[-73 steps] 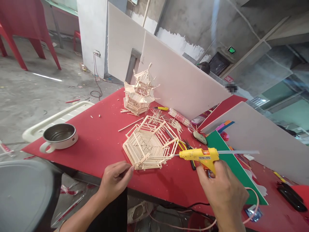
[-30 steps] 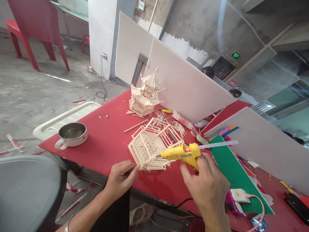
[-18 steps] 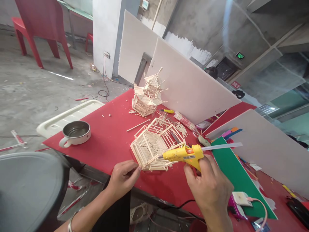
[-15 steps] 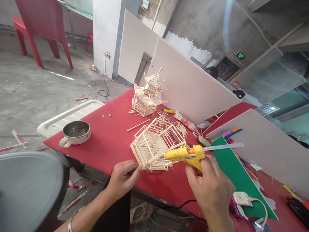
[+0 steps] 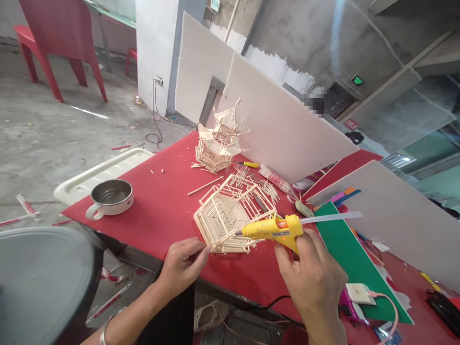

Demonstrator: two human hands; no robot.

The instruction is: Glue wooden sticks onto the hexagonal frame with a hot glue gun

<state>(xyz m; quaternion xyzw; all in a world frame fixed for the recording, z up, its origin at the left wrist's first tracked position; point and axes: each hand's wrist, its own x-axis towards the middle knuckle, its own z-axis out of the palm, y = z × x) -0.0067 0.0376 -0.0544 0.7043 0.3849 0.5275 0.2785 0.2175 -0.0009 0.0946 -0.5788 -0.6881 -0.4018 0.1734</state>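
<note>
Evidently, the right hand (image 5: 312, 275) was wrapped round a yellow plastic glue gun (image 5: 273, 229), its nozzle (image 5: 239, 233) over a pale, many-sided wooden-stick frame (image 5: 215, 213) just beyond the left hand (image 5: 187, 262), whose thumb and finger pinched the near corner. A slipping nozzle might have jolted sticks askew, or dripping hot glue burned those fingers. The gun's side label (image 5: 280, 234) was too small to read.
</note>
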